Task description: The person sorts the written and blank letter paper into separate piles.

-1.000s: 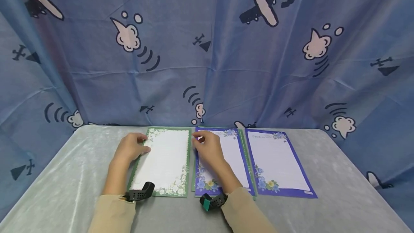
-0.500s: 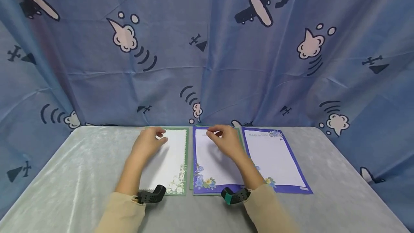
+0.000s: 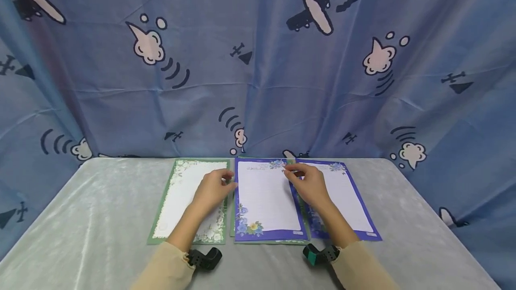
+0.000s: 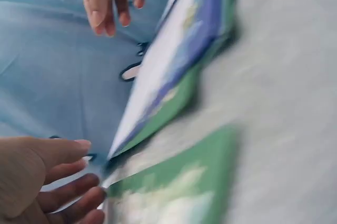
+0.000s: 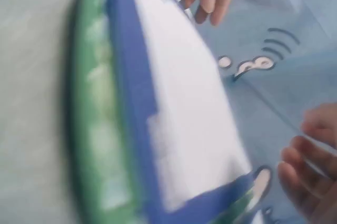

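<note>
A blue curtain (image 3: pixel 209 70) printed with planes and clouds hangs behind the pale, cloth-like table (image 3: pixel 101 214) on my head feed. Three places along it hold paper: a green-bordered sheet (image 3: pixel 177 205) on the left, a purple-bordered sheet (image 3: pixel 264 200) in the middle, lying over green-edged paper (image 3: pixel 232 227), and a second purple sheet (image 3: pixel 348 200) on the right. I see the left hand (image 3: pixel 211 189) over the gap between the left and middle sheets, thumb and fingers bent and slightly apart. The right hand (image 3: pixel 312 187) is at the middle sheet's upper right, thumb near forefinger; whether either hand touches paper I can't tell from here.

My left wrist feed is blurred low down, but it shows the left hand's fingers spread with nothing between them, near the corners of the green-bordered and middle sheets.

On my right wrist feed, the middle sheet's purple edge runs above a blurred green border, and the right hand's fingers are loosely bent and parted, just beside the sheet's corner.
</note>
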`<move>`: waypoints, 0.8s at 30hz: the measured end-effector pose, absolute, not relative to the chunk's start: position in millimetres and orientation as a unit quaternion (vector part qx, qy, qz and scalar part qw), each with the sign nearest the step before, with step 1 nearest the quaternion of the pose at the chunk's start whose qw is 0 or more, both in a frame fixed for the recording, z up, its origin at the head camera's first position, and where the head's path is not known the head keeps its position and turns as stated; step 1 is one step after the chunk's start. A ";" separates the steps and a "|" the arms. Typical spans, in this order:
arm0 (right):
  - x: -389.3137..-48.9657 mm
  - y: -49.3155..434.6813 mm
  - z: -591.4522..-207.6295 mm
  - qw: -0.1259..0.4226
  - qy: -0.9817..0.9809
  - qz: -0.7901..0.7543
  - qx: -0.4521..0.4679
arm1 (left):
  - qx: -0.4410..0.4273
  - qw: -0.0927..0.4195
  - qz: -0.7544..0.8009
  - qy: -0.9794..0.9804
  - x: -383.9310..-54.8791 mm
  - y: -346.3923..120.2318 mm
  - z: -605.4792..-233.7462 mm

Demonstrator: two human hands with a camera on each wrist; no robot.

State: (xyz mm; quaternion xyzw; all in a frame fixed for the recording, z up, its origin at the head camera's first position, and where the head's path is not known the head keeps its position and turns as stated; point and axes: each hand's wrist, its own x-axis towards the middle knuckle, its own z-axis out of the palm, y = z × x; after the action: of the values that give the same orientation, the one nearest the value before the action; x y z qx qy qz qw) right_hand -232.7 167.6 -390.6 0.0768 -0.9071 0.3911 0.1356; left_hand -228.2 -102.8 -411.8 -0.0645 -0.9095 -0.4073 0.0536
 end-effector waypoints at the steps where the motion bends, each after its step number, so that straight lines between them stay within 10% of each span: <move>1: -232.9 169.1 -394.1 0.143 -0.904 0.395 0.072 | -0.064 0.055 -0.411 -0.908 -228.3 -100.5 -414.6; 24: -236.9 177.8 -441.0 0.201 -0.900 0.385 0.035 | -0.047 0.098 -0.425 -0.899 -230.8 -93.5 -443.8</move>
State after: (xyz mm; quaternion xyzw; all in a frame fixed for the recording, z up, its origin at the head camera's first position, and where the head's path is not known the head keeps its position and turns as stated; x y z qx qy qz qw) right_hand -236.9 177.8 -441.0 0.0355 -0.8999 0.3852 0.2013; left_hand -230.8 -93.5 -443.8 -0.0475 -0.8987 -0.4249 0.0979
